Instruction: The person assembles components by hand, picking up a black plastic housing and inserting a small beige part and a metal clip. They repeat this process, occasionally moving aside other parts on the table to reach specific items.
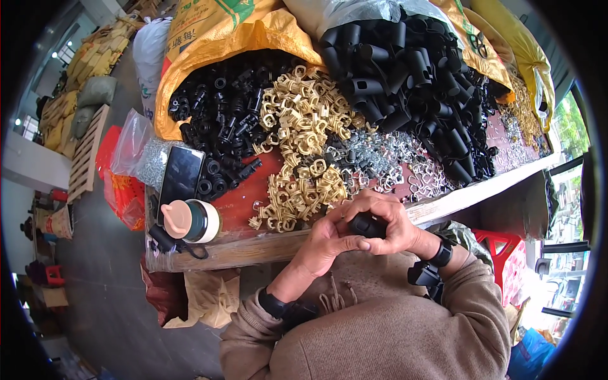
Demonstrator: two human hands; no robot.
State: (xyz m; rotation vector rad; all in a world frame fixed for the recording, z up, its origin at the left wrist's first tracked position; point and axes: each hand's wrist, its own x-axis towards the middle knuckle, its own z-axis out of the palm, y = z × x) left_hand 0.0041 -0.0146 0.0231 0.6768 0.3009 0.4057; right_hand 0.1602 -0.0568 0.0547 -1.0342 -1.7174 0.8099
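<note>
Just past the table's front edge, my two hands meet around a short black cylindrical plastic part [366, 225]. My right hand [398, 223] curls over it from the right, fingers bent across its far side and thumb along its near side. From the left, my left hand [326, 246] closes on the same part, its thumb reaching toward the right thumb. The part's lower side is hidden by the fingers. Nearest to the hands on the table is a heap of cream-coloured plastic clips [304, 190]. Small metal rings [425, 178] lie loose beyond my right hand.
Black fittings [231, 120] spill from an orange sack [174, 82]. Black tubes [411, 69] pour from a pale sack [304, 12]. A phone [180, 174] and a lidded cup [202, 221] stand at the table's left end. A red stool [503, 253] is at right.
</note>
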